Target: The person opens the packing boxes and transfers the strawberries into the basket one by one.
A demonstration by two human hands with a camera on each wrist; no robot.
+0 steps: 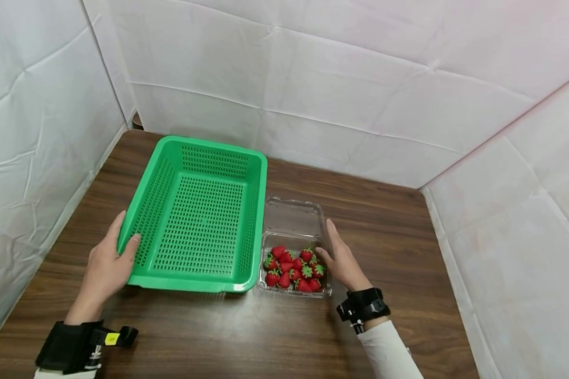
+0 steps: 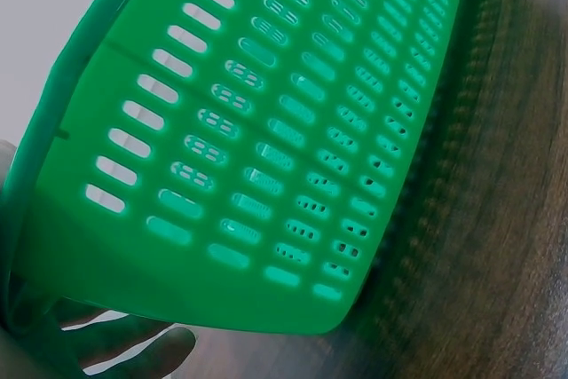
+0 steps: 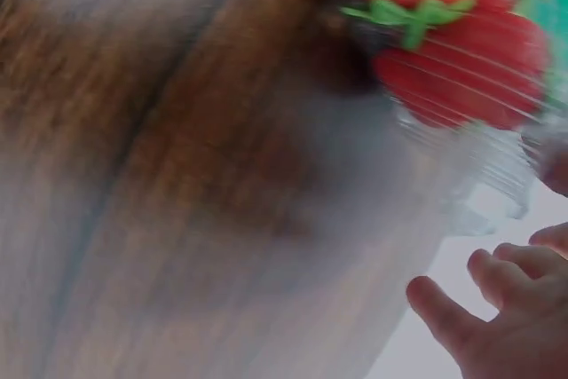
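The wooden tabletop (image 1: 275, 337) fills the lower frame, enclosed by white panels. The green basket (image 1: 196, 216) sits left of centre; the left hand (image 1: 105, 263) grips its lower-left corner, thumb over the rim, fingers (image 2: 133, 352) beneath. The clear clamshell box (image 1: 294, 247) lies just right of the basket, lid open, red strawberries (image 1: 294, 268) inside. The right hand (image 1: 343, 260) rests against its right wall, fingers straight and relaxed, gripping nothing. Judgement: hold the basket steady and support the thin box evenly so no fruit spills.
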